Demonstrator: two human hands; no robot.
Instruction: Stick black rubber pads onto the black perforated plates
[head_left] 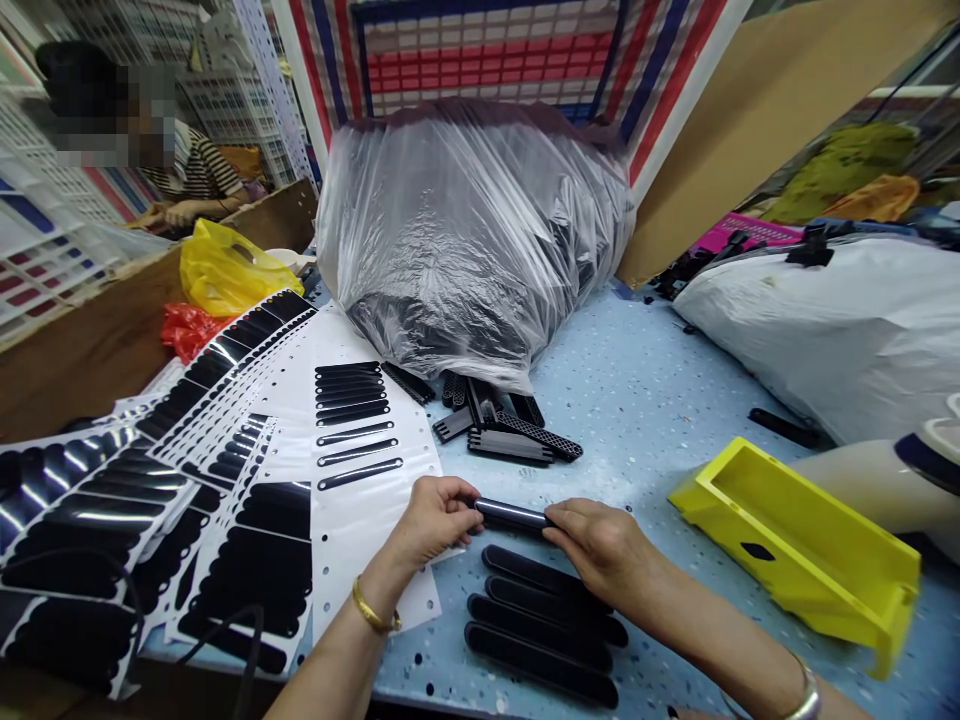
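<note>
My left hand (431,522) and my right hand (600,552) pinch opposite ends of a slim black bar with a glossy face (511,515), held just above the table. Directly below my right hand lie several rounded black strips (541,625), side by side. Left of my left hand, a white backing sheet (367,400) carries thin black adhesive strips. Further left, overlapping sheets hold wider black pads (262,570). A gold bangle (375,607) circles my left wrist, and a silver bracelet (804,692) circles my right.
A bulging clear plastic bag of black parts (465,240) stands behind loose black grilles (502,430) on the speckled blue table (645,400). A yellow plastic tray (795,540) sits right, beside a white sack (817,330). A co-worker (199,175) sits at the back left.
</note>
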